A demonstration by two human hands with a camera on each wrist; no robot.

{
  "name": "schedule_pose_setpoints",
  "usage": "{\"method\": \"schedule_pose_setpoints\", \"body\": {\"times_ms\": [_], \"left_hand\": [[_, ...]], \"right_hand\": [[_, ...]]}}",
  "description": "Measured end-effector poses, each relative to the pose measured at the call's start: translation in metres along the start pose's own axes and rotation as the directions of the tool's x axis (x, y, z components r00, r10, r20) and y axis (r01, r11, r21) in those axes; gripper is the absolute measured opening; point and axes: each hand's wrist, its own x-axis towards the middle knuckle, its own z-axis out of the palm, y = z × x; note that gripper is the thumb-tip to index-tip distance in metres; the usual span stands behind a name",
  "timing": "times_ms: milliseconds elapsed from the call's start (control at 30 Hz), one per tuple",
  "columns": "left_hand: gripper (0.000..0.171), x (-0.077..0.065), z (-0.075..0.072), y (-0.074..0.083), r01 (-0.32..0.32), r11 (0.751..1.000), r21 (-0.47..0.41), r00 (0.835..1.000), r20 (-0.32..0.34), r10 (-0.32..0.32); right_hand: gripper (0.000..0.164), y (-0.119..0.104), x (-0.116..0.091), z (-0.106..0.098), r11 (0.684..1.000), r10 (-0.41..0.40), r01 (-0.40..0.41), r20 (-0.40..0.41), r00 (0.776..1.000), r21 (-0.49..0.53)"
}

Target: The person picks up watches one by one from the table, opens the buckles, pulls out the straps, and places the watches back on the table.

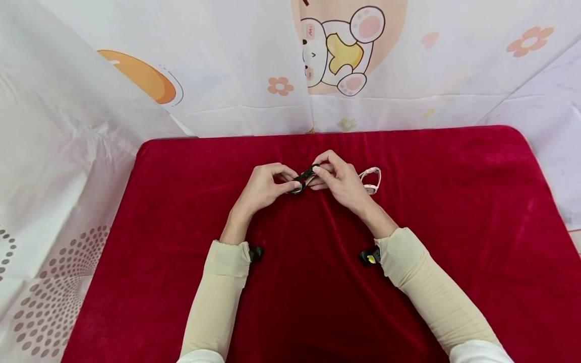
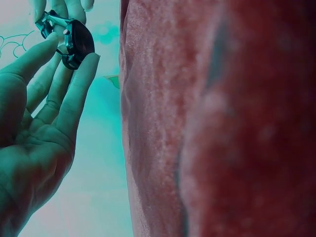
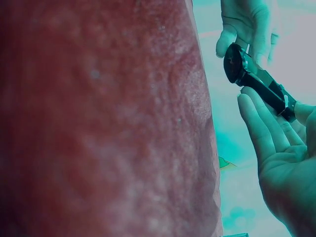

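Both hands hold a dark wristwatch [image 1: 297,189] between them, above the far half of the red cloth. The left hand [image 1: 267,185] pinches the watch's round case between thumb and fingers. At the strap's buckle end, the right hand [image 1: 338,180] grips with thumb and forefinger. The strap forms a closed loop, seen side-on in the right wrist view, where the watch [image 3: 261,84] slants from case down to buckle [image 3: 287,104]. In the left wrist view the case of the watch [image 2: 79,43] has its crown showing, and the left fingers [image 2: 79,89] reach up to it.
A second, pale pink wristwatch [image 1: 371,181] lies on the cloth just right of the right hand. The red velvet cloth [image 1: 290,292] covers the table, with white printed curtains [image 1: 227,60] behind its far edge and at the sides.
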Motion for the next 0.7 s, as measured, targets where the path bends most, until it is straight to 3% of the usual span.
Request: {"method": "schedule_pose_setpoints", "body": {"times_ms": [300, 467, 700], "left_hand": [[0.013, 0.0002, 0.0003, 0.0008, -0.011, 1.000, 0.009, 1.000, -0.004, 0.011], [0.013, -0.0001, 0.0010, 0.0027, -0.013, 1.000, 0.012, 1.000, -0.006, 0.013], [0.012, -0.0006, 0.0009, 0.0040, -0.003, 1.000, 0.016, 1.000, -0.001, 0.003]], "right_hand": [[0.022, -0.0013, 0.0003, 0.0006, 0.999, 0.012, -0.011, -0.021, 1.000, 0.039], [0.029, -0.0008, 0.0012, 0.0003, 1.000, 0.030, -0.030, -0.037, 0.999, -0.003], [0.022, -0.0020, 0.0012, 0.0007, 0.999, 0.018, -0.019, -0.042, 0.999, -0.035]]}}
